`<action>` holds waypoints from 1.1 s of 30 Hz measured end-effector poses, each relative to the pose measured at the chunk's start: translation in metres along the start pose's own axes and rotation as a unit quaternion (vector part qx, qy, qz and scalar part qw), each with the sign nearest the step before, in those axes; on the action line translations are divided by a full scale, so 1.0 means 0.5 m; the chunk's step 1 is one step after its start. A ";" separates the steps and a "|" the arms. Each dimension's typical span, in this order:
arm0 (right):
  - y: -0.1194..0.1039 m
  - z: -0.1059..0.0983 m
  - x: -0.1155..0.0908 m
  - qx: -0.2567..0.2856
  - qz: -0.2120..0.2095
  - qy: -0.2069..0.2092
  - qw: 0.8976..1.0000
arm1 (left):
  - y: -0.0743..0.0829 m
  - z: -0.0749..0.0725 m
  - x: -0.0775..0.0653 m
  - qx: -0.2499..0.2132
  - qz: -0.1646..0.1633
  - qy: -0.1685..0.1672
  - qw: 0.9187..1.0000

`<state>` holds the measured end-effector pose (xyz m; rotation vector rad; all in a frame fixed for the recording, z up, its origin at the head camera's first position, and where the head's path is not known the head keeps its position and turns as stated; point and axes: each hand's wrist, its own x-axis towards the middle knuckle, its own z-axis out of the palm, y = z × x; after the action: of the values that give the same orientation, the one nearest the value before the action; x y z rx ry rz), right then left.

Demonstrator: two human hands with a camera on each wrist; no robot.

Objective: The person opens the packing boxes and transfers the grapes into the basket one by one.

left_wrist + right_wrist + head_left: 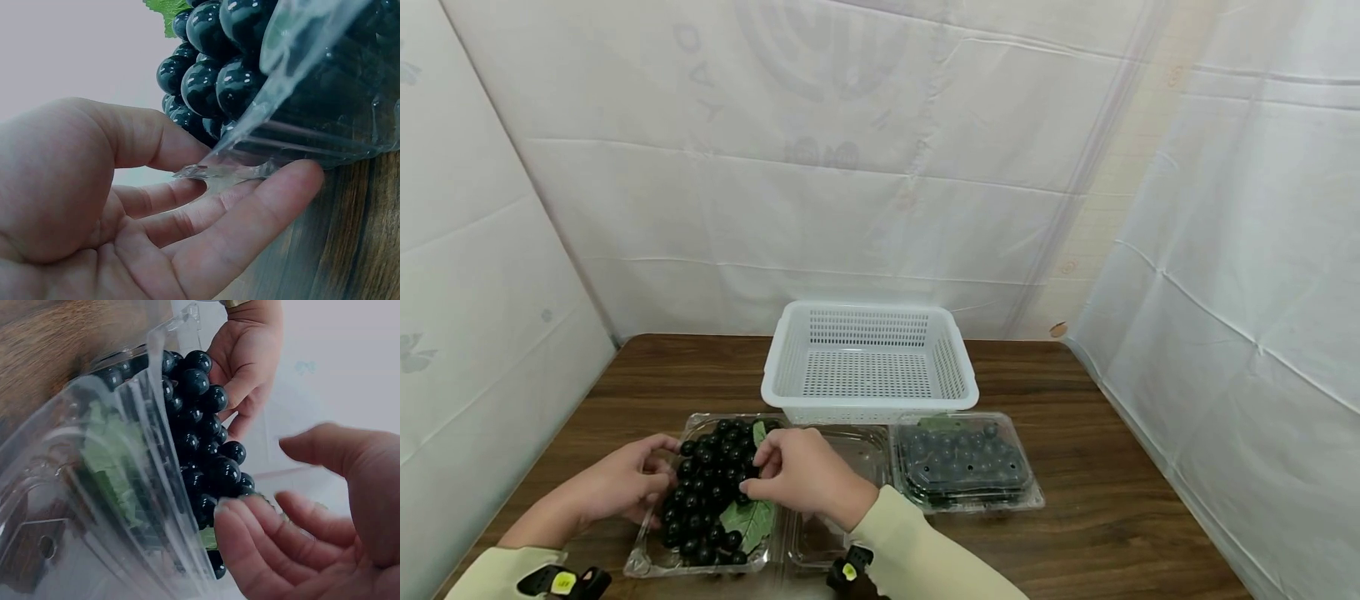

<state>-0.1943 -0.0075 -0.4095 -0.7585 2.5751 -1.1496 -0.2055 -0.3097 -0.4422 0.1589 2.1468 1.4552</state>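
Note:
A bunch of dark, glossy grapes (706, 492) with green leaves (751, 525) lies in an opened clear plastic clamshell box (638, 563) at the front left of the table. At the box's left side my left hand (625, 479) pinches the rim; in the left wrist view the thumb is above the thin plastic edge (250, 169) and the fingers are below it. Over the right part of the bunch hovers my right hand (805, 471), its fingers loosely bent. The right wrist view shows a gap between its thumb and fingertips, with nothing held there.
The box's clear lid (868, 454) lies folded out to the right. Beside it stands a closed clear box (966, 467) with more dark grapes inside. A white perforated basket (868, 408) sits behind them on the wooden table (1112, 500). White sheeting (865, 217) surrounds the table.

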 end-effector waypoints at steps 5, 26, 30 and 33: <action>-0.013 -0.003 0.005 0.007 -0.023 -0.052 0.998 | -0.002 0.000 0.001 0.000 -0.003 0.003 1.000; -0.038 -0.006 0.025 0.074 -0.045 -0.047 0.995 | -0.007 -0.008 0.005 -0.008 -0.003 -0.015 1.000; -0.039 -0.008 0.028 0.051 -0.053 -0.047 0.996 | -0.007 -0.008 0.005 -0.008 -0.005 -0.015 1.000; -0.036 -0.008 0.030 0.001 -0.073 -0.048 0.996 | -0.007 -0.008 0.005 -0.006 -0.005 -0.015 1.000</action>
<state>-0.2021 -0.0231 -0.3934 -0.9904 2.4728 -1.1266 -0.2089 -0.3134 -0.4450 0.1649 2.1109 1.4515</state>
